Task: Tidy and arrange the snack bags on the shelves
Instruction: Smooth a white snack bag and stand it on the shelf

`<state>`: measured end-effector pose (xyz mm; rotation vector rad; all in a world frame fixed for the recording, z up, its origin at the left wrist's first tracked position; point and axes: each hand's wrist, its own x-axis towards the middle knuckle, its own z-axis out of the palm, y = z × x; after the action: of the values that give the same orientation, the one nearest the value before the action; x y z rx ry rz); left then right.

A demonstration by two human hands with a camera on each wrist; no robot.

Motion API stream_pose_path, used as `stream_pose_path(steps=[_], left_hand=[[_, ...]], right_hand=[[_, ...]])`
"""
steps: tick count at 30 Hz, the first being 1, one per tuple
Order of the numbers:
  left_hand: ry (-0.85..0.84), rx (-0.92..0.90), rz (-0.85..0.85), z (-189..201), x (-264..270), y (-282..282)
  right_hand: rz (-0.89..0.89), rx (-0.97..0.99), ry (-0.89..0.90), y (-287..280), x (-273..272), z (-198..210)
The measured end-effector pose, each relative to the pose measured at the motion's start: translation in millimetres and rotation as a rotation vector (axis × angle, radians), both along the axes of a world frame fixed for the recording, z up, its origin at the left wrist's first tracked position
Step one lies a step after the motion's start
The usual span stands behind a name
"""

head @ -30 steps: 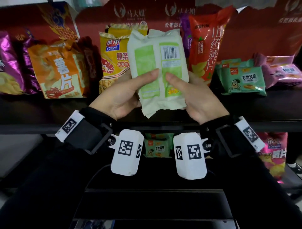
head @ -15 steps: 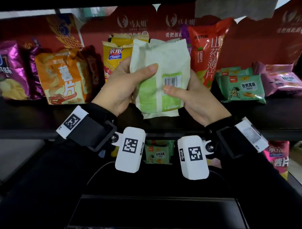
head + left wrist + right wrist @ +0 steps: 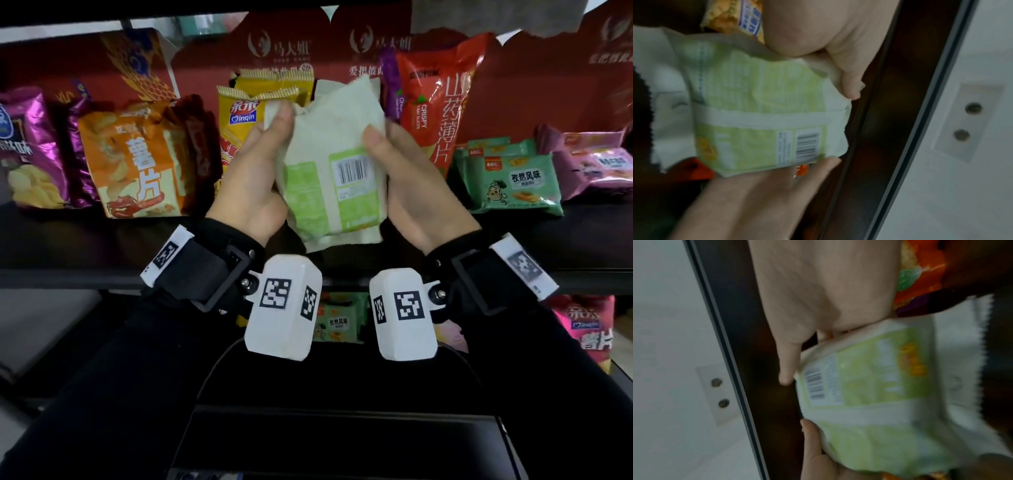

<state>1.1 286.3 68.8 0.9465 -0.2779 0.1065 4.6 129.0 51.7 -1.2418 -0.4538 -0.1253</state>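
A pale green and white snack bag (image 3: pixel 334 164) with a barcode facing me is held upright between both hands, just above the dark shelf (image 3: pixel 102 246). My left hand (image 3: pixel 260 164) grips its left edge, thumb pressed near the top corner. My right hand (image 3: pixel 411 178) grips the right edge, thumb beside the barcode. Both wrist views show the same bag (image 3: pixel 760 107) (image 3: pixel 875 402), blurred, with the thumbs and fingers curled round its edges. The bag sits in front of a yellow shrimp-strip bag (image 3: pixel 246 113) and beside a red yam-crisp bag (image 3: pixel 435 99).
On the shelf stand purple chip bags (image 3: pixel 27 150) and an orange chip bag (image 3: pixel 133 161) at left, with green packs (image 3: pixel 513 178) and pink packs (image 3: pixel 596 161) lying at right. The lower shelf holds a green pack (image 3: pixel 339 320) and a pink bag (image 3: pixel 589 329). A red printed backboard (image 3: pixel 342 44) closes the rear.
The bag has been turned in my hands and carried up and back toward the shelf row; my left thumb has shifted from its middle to the top left corner.
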Motion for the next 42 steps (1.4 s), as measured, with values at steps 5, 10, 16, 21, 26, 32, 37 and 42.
stream_pose_path(steps=[5,10,16,21,26,32,37,42], left_hand=[[0.057,-0.067,-0.059,-4,0,5],[-0.171,0.304,0.445,4,-4,20],[-0.171,0.394,0.382,-8,5,17],[-0.079,0.195,0.301,-27,11,17],[-0.069,0.119,0.264,-33,7,6],[0.012,0.282,0.253,-37,6,10],[-0.044,0.361,0.286,-42,4,11],[0.053,0.062,0.337,-32,3,55]], right_hand=[[-0.168,-0.246,-0.002,-4,-4,-16],[-0.455,-0.473,-0.295,0,-15,-1],[-0.761,-1.000,-0.377,9,-22,0],[-0.514,-0.259,-0.012,0,-10,-13],[-0.509,0.124,0.091,10,-5,-23],[-0.440,0.252,0.055,14,-6,-24],[-0.419,0.252,0.026,18,-17,-21],[-0.537,0.310,0.019,-38,-26,-6]])
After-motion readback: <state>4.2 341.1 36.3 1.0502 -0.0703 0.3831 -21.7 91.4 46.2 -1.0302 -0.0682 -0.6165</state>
